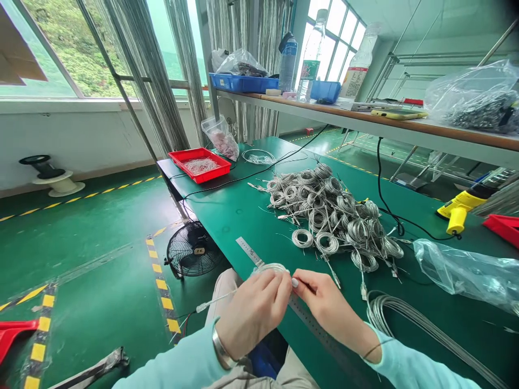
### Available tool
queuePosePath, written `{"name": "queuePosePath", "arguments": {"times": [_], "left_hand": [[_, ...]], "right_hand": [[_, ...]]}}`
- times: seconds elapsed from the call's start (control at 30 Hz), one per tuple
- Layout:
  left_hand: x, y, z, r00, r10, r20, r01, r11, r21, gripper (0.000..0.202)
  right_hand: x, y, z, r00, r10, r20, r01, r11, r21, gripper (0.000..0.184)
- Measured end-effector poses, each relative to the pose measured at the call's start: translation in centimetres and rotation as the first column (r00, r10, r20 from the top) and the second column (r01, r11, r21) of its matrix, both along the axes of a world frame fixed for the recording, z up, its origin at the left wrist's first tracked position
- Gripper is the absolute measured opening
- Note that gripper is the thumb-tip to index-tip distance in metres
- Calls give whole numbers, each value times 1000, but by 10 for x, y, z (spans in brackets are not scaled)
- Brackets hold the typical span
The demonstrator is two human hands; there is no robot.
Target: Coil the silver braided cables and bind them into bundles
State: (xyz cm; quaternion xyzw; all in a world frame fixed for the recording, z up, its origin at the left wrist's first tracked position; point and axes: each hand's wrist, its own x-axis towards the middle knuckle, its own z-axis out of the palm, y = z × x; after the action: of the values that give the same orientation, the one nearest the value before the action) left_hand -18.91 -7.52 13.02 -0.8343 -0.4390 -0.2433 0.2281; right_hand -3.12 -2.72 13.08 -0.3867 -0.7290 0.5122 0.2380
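Observation:
My left hand (259, 308) is closed round a small coil of pale cable (272, 267), whose upper loop shows above the fingers. From the left side of this hand a cable end with a clear-covered connector (201, 307) hangs out. My right hand (324, 302) is pinched right beside the left fingertips; what lies between its thumb and finger is too small to make out. Under both hands a steel ruler (248, 251) lies along the table edge. Beyond them is a large heap of coiled grey cables (320, 202), some with USB plugs.
A bundle of long cables (389, 310) and a clear plastic bag (466, 275) lie to the right, near a yellow heat gun (462, 209). At the table's far left stands a red tray (219, 172). A shelf (348, 112) crosses the back; a black fan (194, 249) stands below left.

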Motion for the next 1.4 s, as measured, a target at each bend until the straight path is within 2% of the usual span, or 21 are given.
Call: {"name": "queuePosePath", "arguments": {"times": [0.1, 0.17, 0.23, 0.3, 0.33, 0.4, 0.47, 0.53, 0.57, 0.63, 0.7, 0.73, 0.83, 0.93, 1.0, 1.1, 1.17, 1.2, 1.3, 1.33, 1.4], "left_hand": [[3, 2, -3, 992, 22, -122, -7, 992, 126, 23], [-2, 5, -3, 991, -9, -133, 28, 990, 136, 25], [-10, 7, -2, 995, -82, -49, 85, 994, 63, 24], [-18, 9, -1, 986, -140, 87, 145, 988, -55, 22], [-22, 10, -1, 977, -153, 147, 170, 979, -110, 22], [-26, 11, -1, 958, -168, 231, 213, 960, -181, 22], [-26, 11, -1, 945, -185, 270, 242, 951, -195, 22], [-23, 11, 0, 942, -198, 270, 250, 952, -174, 23], [-21, 11, 1, 947, -201, 252, 244, 958, -152, 22], [-18, 10, 2, 963, -198, 181, 217, 972, -93, 19], [-15, 9, 3, 980, -183, 76, 182, 983, 21, 17], [-15, 9, 3, 985, -171, 21, 169, 982, 79, 19], [-16, 9, 5, 986, -165, -25, 167, 977, 133, 20], [-22, 11, 6, 969, -222, 106, 224, 975, -8, 15], [-25, 12, 6, 945, -267, 188, 291, 950, -113, 15], [-26, 12, 7, 911, -323, 255, 376, 906, -195, 20], [-23, 12, 9, 899, -341, 274, 400, 895, -198, 23], [-21, 12, 9, 898, -346, 271, 401, 898, -182, 23], [-15, 12, 9, 934, -324, 152, 334, 942, -45, 17], [-14, 12, 8, 949, -303, 86, 302, 953, 28, 16], [-14, 13, 7, 965, -260, -19, 260, 955, 144, 18]], "right_hand": [[-8, 4, -3, 980, -134, -149, 26, 823, -567, 45], [-7, 6, -3, 975, -138, -172, -18, 725, -689, 46], [-2, 7, -1, 995, -4, -103, -50, 859, -509, 41], [6, 8, 4, 987, 141, 80, -142, 990, -1, 33], [9, 9, 6, 969, 157, 192, -212, 925, 314, 28], [15, 12, 10, 929, 81, 361, -343, 557, 757, 18], [17, 16, 10, 903, -6, 430, -420, 205, 884, 15], [16, 17, 6, 903, -4, 429, -427, 87, 900, 25], [14, 16, 3, 917, 30, 399, -399, 134, 907, 28], [9, 12, -3, 959, 100, 265, -280, 471, 836, 31], [3, 5, -7, 993, 105, 60, -121, 898, 422, 36], [1, 2, -8, 997, 74, -34, -70, 990, 120, 37], [1, -3, -4, 991, 60, -122, -98, 936, -338, 42], [11, 1, 5, 987, 135, 89, -152, 963, 223, 40], [20, 6, 11, 968, 77, 241, -228, 678, 699, 27], [27, 10, 17, 934, 44, 355, -356, 208, 911, 14], [26, 9, 16, 927, 118, 355, -369, 126, 921, 20], [24, 7, 14, 936, 167, 309, -339, 205, 918, 23], [12, -4, 3, 988, 151, 12, -133, 826, 547, 32], [8, -7, -1, 995, 82, -54, -61, 948, 313, 35], [3, -11, -5, 996, -7, -85, 3, 999, -43, 37]]}}
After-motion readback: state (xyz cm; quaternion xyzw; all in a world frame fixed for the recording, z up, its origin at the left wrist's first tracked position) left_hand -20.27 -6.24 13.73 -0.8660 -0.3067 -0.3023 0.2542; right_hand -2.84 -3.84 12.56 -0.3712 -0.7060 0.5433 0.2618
